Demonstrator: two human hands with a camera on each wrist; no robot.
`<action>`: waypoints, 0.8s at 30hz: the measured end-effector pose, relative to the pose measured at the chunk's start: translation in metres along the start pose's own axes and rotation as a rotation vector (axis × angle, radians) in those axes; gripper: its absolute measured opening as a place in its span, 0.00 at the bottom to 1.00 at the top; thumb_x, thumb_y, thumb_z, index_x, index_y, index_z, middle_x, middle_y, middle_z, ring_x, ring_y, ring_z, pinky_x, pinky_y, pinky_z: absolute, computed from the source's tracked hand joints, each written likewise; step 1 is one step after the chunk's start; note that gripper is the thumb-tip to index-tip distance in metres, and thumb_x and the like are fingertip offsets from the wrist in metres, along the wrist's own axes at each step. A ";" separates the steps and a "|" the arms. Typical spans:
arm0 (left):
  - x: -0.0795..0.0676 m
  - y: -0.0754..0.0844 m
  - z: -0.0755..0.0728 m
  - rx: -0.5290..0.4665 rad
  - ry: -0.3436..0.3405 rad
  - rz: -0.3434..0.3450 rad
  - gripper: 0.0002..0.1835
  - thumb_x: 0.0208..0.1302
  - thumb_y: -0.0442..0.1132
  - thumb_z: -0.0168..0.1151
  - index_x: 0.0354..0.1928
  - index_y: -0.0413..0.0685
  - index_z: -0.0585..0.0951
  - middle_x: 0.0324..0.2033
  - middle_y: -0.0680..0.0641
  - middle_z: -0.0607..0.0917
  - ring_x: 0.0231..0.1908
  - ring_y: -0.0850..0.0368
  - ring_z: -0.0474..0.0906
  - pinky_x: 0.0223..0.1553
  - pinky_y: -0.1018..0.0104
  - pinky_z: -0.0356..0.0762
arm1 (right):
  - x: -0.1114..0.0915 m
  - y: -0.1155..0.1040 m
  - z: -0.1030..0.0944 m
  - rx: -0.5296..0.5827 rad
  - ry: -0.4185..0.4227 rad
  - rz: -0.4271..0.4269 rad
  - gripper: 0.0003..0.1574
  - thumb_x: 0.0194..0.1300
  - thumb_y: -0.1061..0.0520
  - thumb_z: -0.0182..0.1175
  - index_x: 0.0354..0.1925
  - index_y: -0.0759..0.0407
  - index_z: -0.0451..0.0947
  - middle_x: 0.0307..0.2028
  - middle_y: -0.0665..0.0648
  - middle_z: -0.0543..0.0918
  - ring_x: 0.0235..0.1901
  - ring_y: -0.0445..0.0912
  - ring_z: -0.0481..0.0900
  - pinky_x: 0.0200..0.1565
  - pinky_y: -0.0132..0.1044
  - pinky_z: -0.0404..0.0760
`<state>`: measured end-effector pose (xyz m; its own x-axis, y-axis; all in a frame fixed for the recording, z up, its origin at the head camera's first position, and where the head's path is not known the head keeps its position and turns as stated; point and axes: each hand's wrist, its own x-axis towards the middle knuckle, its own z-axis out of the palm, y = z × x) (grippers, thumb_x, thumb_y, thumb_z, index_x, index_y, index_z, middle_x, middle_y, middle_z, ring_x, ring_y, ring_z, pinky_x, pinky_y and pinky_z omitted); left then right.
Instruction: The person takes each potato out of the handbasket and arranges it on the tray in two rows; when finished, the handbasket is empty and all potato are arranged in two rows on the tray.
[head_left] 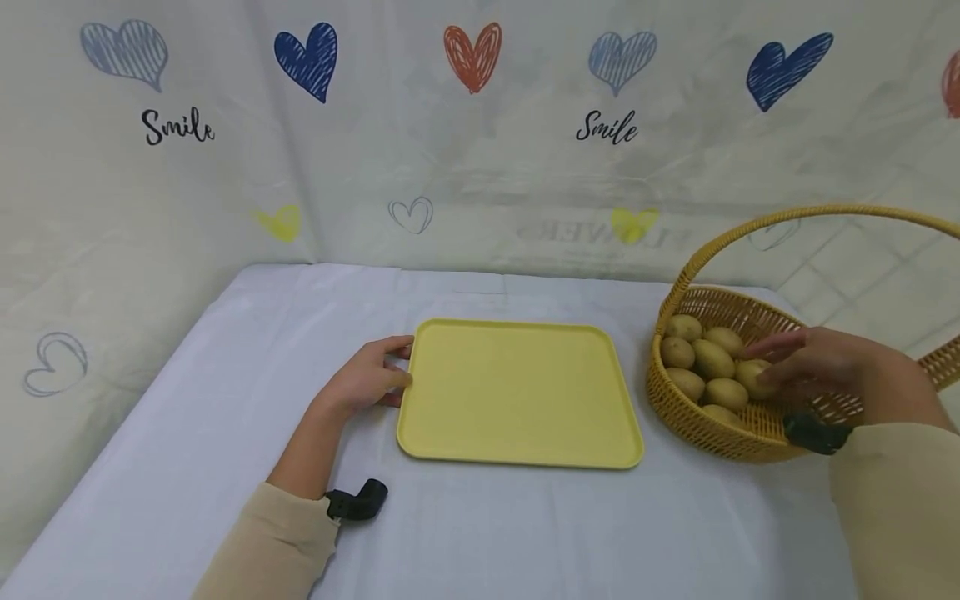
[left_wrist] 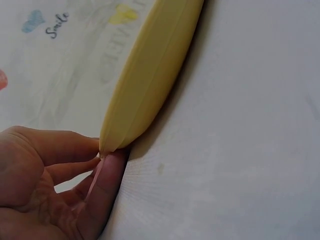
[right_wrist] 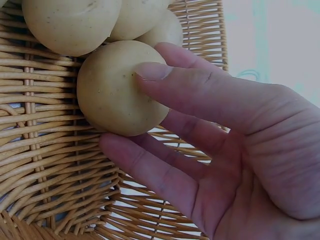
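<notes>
A yellow rectangular tray (head_left: 517,396) lies flat on the table. My left hand (head_left: 372,372) pinches its left edge; in the left wrist view the thumb and fingers (left_wrist: 102,185) meet at the tray's rim (left_wrist: 150,80). On the right, my right hand (head_left: 832,362) reaches inside a wicker basket (head_left: 675,408) that holds several potatoes (head_left: 712,358). From the right wrist view, the thumb lies on one potato (right_wrist: 117,95), with the other fingers curled around its far side and underneath. More potatoes (right_wrist: 72,25) sit beside it.
The basket's tall arched handle (head_left: 810,212) rises above the right forearm. A white cloth (head_left: 525,533) covers the table. Behind it hangs a pale backdrop (head_left: 450,150) printed with hearts and words. Each wrist wears a small black device (head_left: 358,502).
</notes>
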<state>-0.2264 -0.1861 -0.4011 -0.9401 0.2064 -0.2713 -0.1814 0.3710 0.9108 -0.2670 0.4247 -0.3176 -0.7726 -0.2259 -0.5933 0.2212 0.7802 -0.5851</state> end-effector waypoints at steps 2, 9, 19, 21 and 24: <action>-0.001 0.000 0.000 -0.004 -0.002 -0.003 0.40 0.63 0.26 0.57 0.79 0.46 0.63 0.66 0.41 0.72 0.43 0.52 0.80 0.38 0.61 0.88 | 0.001 0.002 0.000 0.030 -0.018 0.007 0.31 0.70 0.53 0.67 0.68 0.56 0.76 0.64 0.64 0.77 0.51 0.42 0.83 0.54 0.43 0.86; -0.002 0.002 -0.001 0.007 -0.002 0.001 0.40 0.63 0.27 0.58 0.79 0.45 0.63 0.67 0.39 0.72 0.45 0.51 0.80 0.37 0.62 0.87 | 0.002 0.004 0.000 0.013 0.002 -0.010 0.33 0.69 0.52 0.67 0.69 0.58 0.75 0.67 0.68 0.74 0.51 0.39 0.83 0.53 0.43 0.86; -0.003 0.002 -0.002 0.004 0.007 -0.015 0.40 0.64 0.27 0.58 0.79 0.47 0.62 0.67 0.42 0.71 0.45 0.52 0.80 0.38 0.61 0.88 | -0.011 -0.011 0.002 -0.101 0.057 -0.038 0.42 0.73 0.47 0.63 0.74 0.67 0.64 0.71 0.80 0.65 0.54 0.48 0.84 0.55 0.48 0.85; -0.002 0.002 -0.002 0.006 0.006 -0.012 0.40 0.64 0.27 0.58 0.79 0.47 0.63 0.67 0.42 0.72 0.44 0.52 0.80 0.38 0.61 0.88 | -0.015 -0.014 0.003 -0.136 0.087 -0.046 0.44 0.74 0.45 0.62 0.76 0.68 0.61 0.72 0.82 0.61 0.56 0.54 0.84 0.58 0.52 0.84; -0.001 0.001 -0.001 0.008 -0.003 -0.001 0.40 0.63 0.27 0.58 0.79 0.46 0.63 0.66 0.42 0.72 0.42 0.53 0.81 0.38 0.62 0.88 | -0.022 -0.018 0.004 -0.149 0.141 -0.051 0.46 0.74 0.43 0.61 0.77 0.67 0.59 0.73 0.81 0.58 0.56 0.58 0.84 0.58 0.53 0.84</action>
<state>-0.2260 -0.1868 -0.3993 -0.9390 0.2090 -0.2730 -0.1798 0.3783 0.9081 -0.2518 0.4129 -0.2961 -0.8585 -0.1917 -0.4757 0.0971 0.8500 -0.5178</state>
